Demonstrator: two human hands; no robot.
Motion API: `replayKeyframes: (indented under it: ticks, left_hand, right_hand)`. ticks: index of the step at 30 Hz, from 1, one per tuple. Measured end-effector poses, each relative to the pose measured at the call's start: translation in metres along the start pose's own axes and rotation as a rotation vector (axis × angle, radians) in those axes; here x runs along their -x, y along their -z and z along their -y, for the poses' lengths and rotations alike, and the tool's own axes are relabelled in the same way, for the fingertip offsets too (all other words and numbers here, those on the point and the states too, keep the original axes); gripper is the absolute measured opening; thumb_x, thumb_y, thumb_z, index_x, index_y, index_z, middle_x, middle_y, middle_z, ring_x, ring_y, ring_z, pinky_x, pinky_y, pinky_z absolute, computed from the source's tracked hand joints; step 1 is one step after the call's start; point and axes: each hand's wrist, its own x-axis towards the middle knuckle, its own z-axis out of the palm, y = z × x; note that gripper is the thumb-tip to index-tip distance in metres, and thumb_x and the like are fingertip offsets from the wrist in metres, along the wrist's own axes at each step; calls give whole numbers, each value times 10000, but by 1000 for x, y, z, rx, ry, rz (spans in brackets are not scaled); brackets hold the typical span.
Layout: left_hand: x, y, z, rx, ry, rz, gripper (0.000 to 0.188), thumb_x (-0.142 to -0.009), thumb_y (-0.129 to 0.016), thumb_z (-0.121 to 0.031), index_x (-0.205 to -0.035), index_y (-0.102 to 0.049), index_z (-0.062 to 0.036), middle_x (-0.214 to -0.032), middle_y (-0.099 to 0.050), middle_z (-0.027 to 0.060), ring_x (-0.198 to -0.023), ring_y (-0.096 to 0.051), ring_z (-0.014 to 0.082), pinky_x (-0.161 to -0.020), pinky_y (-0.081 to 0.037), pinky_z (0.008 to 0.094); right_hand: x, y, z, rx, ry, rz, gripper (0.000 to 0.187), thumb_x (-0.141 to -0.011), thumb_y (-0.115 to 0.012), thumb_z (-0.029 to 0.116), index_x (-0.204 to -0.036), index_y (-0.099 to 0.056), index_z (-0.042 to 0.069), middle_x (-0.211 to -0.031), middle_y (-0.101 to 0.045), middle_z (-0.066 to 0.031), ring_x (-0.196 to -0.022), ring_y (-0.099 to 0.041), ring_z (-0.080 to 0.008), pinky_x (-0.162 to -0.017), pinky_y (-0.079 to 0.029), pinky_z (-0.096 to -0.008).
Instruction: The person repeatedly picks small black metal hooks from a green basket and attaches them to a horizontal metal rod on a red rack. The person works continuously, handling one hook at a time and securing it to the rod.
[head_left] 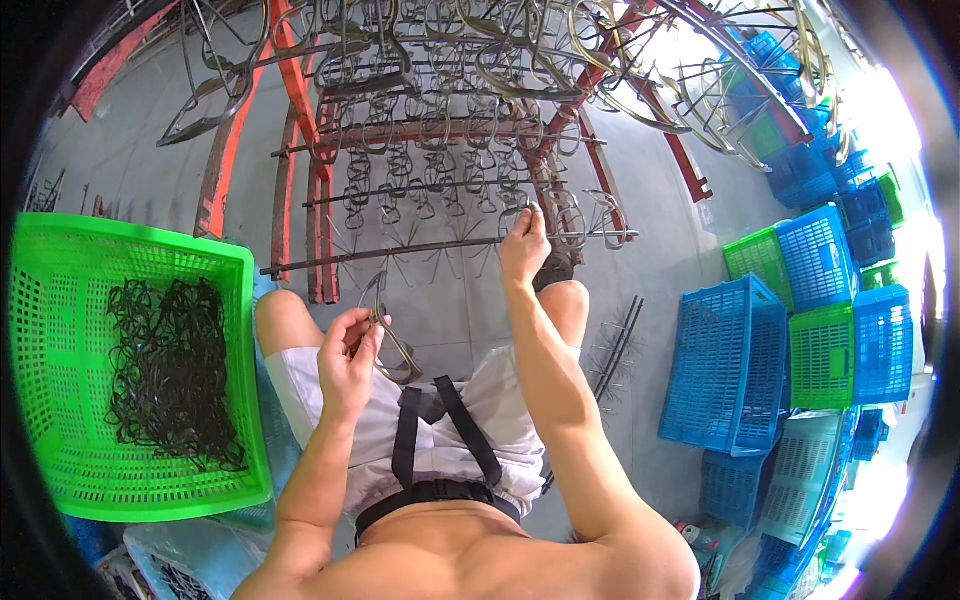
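My left hand [350,352] pinches a glasses frame [399,350] by its middle, above my left thigh; one lens opening points up and the other hangs down toward my lap. My right hand [524,245] reaches forward to the rack, fingers pinched on another glasses frame [513,211] just above the lowest rod [400,249]. The fingers cover part of that frame, so whether it touches the rod is hard to tell. Many similar frames [437,165] hang in rows on the rack's rods. Thin wire prongs stick out below the lowest rod.
A green basket [150,508] at my left holds a heap of dark glasses frames [175,375]. Red rack posts [290,90] stand ahead. Blue crates [722,365] and green crates [822,357] are stacked at the right. Pronged rods [620,350] lie on the floor beside my right leg.
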Motion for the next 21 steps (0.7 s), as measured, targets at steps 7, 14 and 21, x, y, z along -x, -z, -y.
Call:
replayKeyframes:
  ticks: [7, 14, 21]
  left_hand:
    - [-1, -5, 0, 35, -1, 25, 184, -884, -539, -24, -1065, -510, 3, -952, -651, 98, -605, -427, 19, -550, -373, 167]
    - [-2, -6, 1, 7, 3, 25, 176, -881, -557, -30, -1049, -510, -3, -912, -653, 48, -623, -460, 6, -517, -368, 160]
    - [-3, -7, 6, 4, 22, 23, 175, -878, -565, -37, -1043, -518, -8, -899, -651, 43, -616, -454, 5, -512, -361, 157]
  right_hand:
    - [-4, 0, -5, 3, 103, 12, 302, -931, -438, 297, -1002, -584, 43, -753, -615, -215, -698, -585, -405, -613, -448, -455]
    - [-3, 5, 4, -24, 17, 37, 283, -910, -472, 286, -969, -612, 47, -733, -602, -224, -667, -586, -389, -611, -449, -426]
    - [6, 17, 19, -151, -174, 96, 269, -909, -491, 254, -1001, -619, 37, -593, -547, -134, -523, -538, -219, -544, -431, -357]
